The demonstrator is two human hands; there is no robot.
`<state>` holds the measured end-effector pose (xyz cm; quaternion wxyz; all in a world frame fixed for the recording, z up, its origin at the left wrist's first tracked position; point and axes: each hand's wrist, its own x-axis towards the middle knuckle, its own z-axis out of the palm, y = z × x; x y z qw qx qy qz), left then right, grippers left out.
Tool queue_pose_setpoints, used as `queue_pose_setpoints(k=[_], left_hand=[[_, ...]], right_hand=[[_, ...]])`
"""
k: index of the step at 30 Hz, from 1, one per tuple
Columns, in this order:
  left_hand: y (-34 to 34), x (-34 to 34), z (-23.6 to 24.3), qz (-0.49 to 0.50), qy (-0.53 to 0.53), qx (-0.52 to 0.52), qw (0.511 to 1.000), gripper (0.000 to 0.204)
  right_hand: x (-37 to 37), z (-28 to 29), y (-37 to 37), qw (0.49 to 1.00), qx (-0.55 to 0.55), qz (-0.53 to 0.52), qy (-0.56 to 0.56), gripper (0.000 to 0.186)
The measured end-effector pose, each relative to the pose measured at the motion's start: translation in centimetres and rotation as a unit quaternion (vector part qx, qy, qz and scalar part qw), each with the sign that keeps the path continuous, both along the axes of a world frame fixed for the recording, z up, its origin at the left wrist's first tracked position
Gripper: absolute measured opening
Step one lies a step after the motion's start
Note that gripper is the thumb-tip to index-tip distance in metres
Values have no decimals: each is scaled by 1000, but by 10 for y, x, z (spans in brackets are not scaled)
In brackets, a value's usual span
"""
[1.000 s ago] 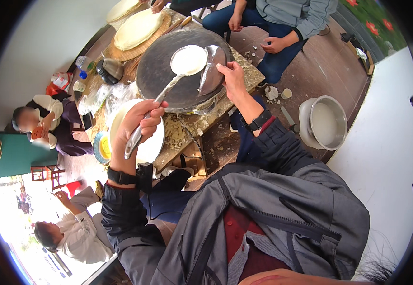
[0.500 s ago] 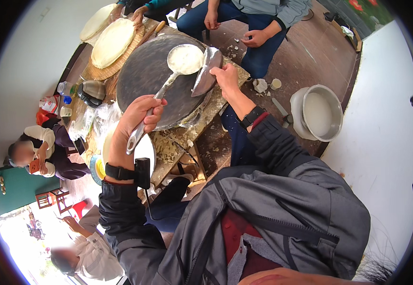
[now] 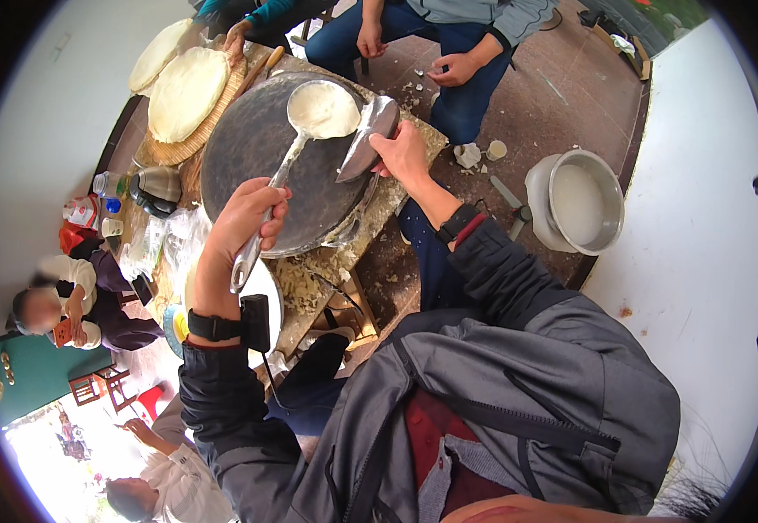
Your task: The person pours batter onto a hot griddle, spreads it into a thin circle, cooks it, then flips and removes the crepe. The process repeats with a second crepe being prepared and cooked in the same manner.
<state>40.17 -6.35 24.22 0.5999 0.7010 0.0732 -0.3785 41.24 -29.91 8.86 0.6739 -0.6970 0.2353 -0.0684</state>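
My left hand [image 3: 247, 218] is closed round the handle of a metal ladle [image 3: 311, 131]. Pale batter [image 3: 331, 115] lies in the ladle's bowl, gathered toward the side by my right hand. In my right hand [image 3: 403, 157] is a dark, curved scraper [image 3: 367, 144], its far part smeared with batter. The scraper's edge is close beside the bowl; whether they touch I cannot tell. Both tools are over a large round dark griddle [image 3: 244, 179], whose visible surface carries no batter sheet.
Large round pale flatbreads [image 3: 189, 94] rest on a woven mat [image 3: 174, 152] at the far left. A kettle [image 3: 156, 187] and plastic bags [image 3: 174, 240] sit left of the griddle. Right, on the floor, stands a metal pot [image 3: 612, 228] of whitish liquid. Co-workers' hands [image 3: 457, 70] are beyond the table.
The whole view has shifted slightly. The ladle's bowl now looks more tipped, its batter pooled toward the scraper's side. Both hands keep their grips.
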Motion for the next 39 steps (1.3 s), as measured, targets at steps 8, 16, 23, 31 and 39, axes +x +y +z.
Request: queue_pose_setpoints(k=[8, 16, 23, 31, 39], left_hand=[[-4, 10, -3, -24, -31, 49, 998, 13], [-3, 20, -7, -33, -72, 79, 994, 12], [2, 26, -11, -32, -97, 83, 991, 14], [16, 35, -15, -27, -117, 71, 990, 16], [24, 40, -12, -15, -124, 77, 989, 15]], right_hand=[[26, 12, 6, 1000, 23, 13, -16, 37], [30, 13, 0, 999, 26, 35, -10, 33], [53, 26, 5, 997, -23, 64, -33, 34], [72, 34, 13, 992, -102, 71, -12, 39], [83, 21, 4, 988, -108, 108, 10, 39]])
